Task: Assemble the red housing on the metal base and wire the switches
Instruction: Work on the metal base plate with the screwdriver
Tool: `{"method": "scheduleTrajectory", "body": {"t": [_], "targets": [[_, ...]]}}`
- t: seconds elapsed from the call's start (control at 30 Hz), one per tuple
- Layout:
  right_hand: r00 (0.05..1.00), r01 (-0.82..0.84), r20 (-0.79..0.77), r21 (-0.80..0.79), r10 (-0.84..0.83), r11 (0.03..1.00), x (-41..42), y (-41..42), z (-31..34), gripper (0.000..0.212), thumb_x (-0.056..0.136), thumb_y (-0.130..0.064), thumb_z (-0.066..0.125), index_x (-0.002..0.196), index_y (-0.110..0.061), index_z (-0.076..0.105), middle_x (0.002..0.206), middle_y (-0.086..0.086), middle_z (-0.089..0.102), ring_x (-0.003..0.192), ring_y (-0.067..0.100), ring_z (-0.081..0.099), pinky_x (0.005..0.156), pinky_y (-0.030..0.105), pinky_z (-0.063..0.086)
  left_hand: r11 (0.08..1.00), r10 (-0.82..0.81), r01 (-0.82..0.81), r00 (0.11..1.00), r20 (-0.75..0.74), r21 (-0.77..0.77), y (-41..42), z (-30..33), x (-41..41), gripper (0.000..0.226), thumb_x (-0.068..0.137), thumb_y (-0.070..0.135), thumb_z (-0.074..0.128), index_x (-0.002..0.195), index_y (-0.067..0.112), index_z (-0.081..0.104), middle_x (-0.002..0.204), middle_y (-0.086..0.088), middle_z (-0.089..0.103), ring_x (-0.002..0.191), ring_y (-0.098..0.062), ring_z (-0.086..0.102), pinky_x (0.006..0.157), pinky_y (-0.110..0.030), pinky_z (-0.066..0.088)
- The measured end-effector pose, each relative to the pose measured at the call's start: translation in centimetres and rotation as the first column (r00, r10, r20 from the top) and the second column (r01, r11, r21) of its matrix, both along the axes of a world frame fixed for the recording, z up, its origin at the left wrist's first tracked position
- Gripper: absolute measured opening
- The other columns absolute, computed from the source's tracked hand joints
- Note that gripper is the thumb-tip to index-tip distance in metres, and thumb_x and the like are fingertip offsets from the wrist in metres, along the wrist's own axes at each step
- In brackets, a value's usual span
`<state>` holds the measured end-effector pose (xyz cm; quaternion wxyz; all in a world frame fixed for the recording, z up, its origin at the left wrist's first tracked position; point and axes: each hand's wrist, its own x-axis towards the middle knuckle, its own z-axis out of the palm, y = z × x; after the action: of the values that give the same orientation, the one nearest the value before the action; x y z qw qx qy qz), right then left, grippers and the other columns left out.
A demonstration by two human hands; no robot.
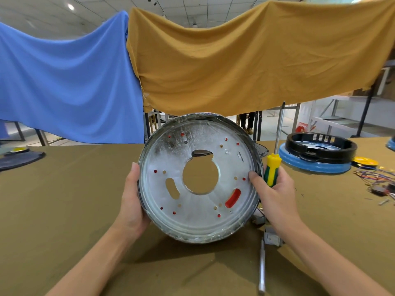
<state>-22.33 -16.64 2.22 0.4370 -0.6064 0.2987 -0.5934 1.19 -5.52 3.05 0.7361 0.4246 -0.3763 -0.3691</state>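
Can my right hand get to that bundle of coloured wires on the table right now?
Probably not as things stand. The right hand grips the screwdriver and steadies the metal base together with the left hand. The wires lie far right with open table between, but the hand is occupied.

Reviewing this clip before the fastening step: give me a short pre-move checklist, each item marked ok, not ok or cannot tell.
1. Metal base held from both sides: ok, left hand on its left rim, right hand with thumb on its right rim.
2. Screwdriver in hand: ok, right hand grips the handle, shaft pointing up.
3. Red housing behind the base: ok, red shows through the slot and several small holes.
4. All holes lined up with red: not ok, some show only tan.
5. Screws within reach: cannot tell.
6. Wires ready: ok, lying loose on the table at right.
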Motion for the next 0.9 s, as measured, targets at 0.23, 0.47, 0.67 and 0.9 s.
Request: {"method": "scheduleTrajectory", "body": {"t": [0.23,0.47,0.67,0.9], "targets": [[0.999,0.035,-0.008,0.002,-0.035,0.999,0.1,-0.1,0.0,0.009,0.094,-0.018,0.063,0.095,-0.01,0.06,0.081,0.008,0.068,0.068,0.016,0.068,0.055,0.019,0.055,1.0,-0.006,0.006,1.0,0.03,0.016,0.0,0.0,0.0,0.063,0.087,0.074,0.04,0.117,0.029,0.074,0.122,-0.006,0.072,0.113,-0.021,0.068,0.077,-0.027,0.06],[0.996,0.09,-0.006,-0.003,-0.09,0.996,0.0,-0.1,0.0,0.017,0.093,-0.024,0.064,0.091,-0.008,0.058,0.075,0.008,0.065,0.059,0.01,0.063,0.051,0.02,0.053,1.0,-0.013,0.012,0.999,0.052,0.02,0.1,0.2,-0.1,0.062,0.087,0.073,0.037,0.113,0.032,0.075,0.119,-0.003,0.073,0.11,-0.018,0.07,0.075,-0.025,0.059],[0.997,0.071,-0.025,0.015,-0.071,0.997,0.1,0.0,0.4,0.008,0.094,-0.024,0.064,0.091,-0.017,0.059,0.076,-0.004,0.069,0.063,0.009,0.067,0.052,0.017,0.052,0.998,-0.058,0.055,0.995,0.078,0.039,0.2,0.8,0.7,0.061,0.082,0.077,0.047,0.111,0.031,0.076,0.114,-0.004,0.075,0.104,-0.019,0.072,0.071,-0.027,0.059],[0.976,0.073,-0.205,0.004,-0.07,0.997,-0.3,0.6,1.9,0.02,0.092,-0.024,0.066,0.091,-0.007,0.058,0.081,0.02,0.066,0.074,0.04,0.065,0.067,0.055,0.057,0.965,-0.193,0.174,0.978,0.078,0.197,1.7,2.4,3.2,0.081,0.074,0.089,0.038,0.112,0.028,0.076,0.117,-0.011,0.073,0.106,-0.027,0.071,0.072,-0.033,0.061]]}}
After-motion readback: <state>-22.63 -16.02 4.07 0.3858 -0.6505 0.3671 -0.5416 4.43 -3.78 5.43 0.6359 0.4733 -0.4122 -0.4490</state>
